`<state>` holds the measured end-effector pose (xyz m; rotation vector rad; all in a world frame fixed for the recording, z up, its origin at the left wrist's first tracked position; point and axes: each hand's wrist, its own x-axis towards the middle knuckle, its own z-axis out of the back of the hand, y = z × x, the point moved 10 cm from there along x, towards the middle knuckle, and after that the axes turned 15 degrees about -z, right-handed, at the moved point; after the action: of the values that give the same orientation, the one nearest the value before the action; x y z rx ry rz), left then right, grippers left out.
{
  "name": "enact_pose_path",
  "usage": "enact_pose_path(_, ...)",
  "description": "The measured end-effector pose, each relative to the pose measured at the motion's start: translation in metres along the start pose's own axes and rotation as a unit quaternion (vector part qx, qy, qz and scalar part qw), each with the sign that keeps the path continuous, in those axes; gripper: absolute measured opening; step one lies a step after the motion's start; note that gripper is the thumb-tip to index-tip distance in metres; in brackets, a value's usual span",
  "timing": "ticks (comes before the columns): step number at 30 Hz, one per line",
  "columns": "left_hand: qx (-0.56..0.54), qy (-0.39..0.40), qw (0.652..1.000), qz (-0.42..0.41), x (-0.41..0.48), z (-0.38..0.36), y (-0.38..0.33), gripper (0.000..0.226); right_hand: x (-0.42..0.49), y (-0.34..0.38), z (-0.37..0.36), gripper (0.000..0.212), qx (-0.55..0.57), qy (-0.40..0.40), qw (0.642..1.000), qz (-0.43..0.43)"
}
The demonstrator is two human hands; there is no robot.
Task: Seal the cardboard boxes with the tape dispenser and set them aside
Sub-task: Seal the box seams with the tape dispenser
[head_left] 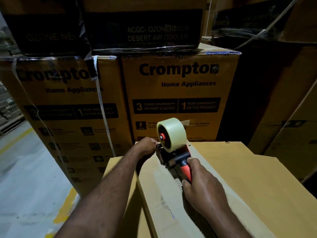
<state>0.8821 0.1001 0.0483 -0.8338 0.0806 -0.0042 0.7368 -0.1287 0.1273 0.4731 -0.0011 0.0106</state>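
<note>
A plain brown cardboard box lies in front of me with its top flaps closed. On the centre seam near the far edge sits the tape dispenser, carrying a clear tape roll. My right hand grips its red and black handle. My left hand pinches the dispenser's front end at the box's far edge. A strip of tape runs along the seam toward me.
A second plain box sits lower on the left. Printed Crompton cartons are stacked close behind, with dark-wrapped cartons on top. Grey floor with a yellow line lies to the left.
</note>
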Motion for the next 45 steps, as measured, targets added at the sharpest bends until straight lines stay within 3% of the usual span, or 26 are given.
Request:
enact_pose_path(2,0.064,0.005,0.998,0.0,0.006,0.0,-0.007,0.022,0.0,0.001,-0.003,0.047,-0.018,0.004,1.0,0.004)
enact_pose_path(6,0.157,-0.136,0.978,-0.001,-0.003,0.025,-0.024,0.049,0.003,0.0,-0.004,0.044,-0.014,0.011,1.0,-0.003)
enact_pose_path(9,0.224,-0.142,0.963,0.044,-0.016,0.034,-0.014,0.075,0.006,-0.006,-0.005,0.044,0.016,0.03,0.999,-0.017)
enact_pose_path(11,0.223,-0.178,0.958,0.025,-0.024,0.045,-0.015,0.062,0.005,-0.005,-0.005,0.042,0.02,0.03,0.999,-0.013)
enact_pose_path(14,0.089,-0.157,0.98,-0.083,-0.021,0.033,-0.029,0.012,0.004,-0.004,-0.007,0.04,0.026,0.028,0.999,-0.005)
enact_pose_path(16,-0.022,-0.079,0.993,-0.089,-0.018,0.013,-0.032,0.019,0.004,-0.005,-0.008,0.039,0.024,0.035,0.999,-0.007)
enact_pose_path(18,-0.063,-0.024,0.996,-0.061,-0.016,0.001,-0.025,0.023,0.004,-0.006,-0.006,0.04,0.02,0.039,0.999,-0.008)
enact_pose_path(21,-0.004,0.021,0.999,-0.03,-0.009,-0.006,-0.013,0.019,0.004,-0.009,-0.005,0.042,0.022,0.05,0.998,-0.015)
enact_pose_path(28,0.024,-0.006,0.999,-0.041,-0.005,-0.007,-0.009,0.025,-0.004,-0.016,0.002,0.033,0.033,0.064,0.997,-0.026)
enact_pose_path(31,0.031,-0.013,0.998,-0.044,-0.01,-0.003,-0.008,0.038,-0.027,-0.024,0.009,0.032,0.006,0.069,0.997,-0.018)
enact_pose_path(37,0.079,0.082,0.993,-0.005,-0.02,-0.016,-0.008,0.055,-0.067,-0.05,0.021,0.032,-0.011,0.073,0.996,-0.04)
enact_pose_path(39,0.148,0.059,0.987,-0.01,-0.022,-0.014,-0.02,0.055,-0.068,-0.051,0.021,0.033,-0.004,0.065,0.997,-0.042)
enact_pose_path(42,0.333,-0.024,0.941,-0.059,-0.033,-0.006,-0.052,0.039,-0.062,-0.046,0.017,0.034,0.011,0.056,0.998,-0.035)
enact_pose_path(45,0.283,-0.029,0.955,-0.087,-0.048,-0.026,-0.055,0.048,-0.062,-0.046,0.013,0.037,0.016,0.045,0.998,-0.037)
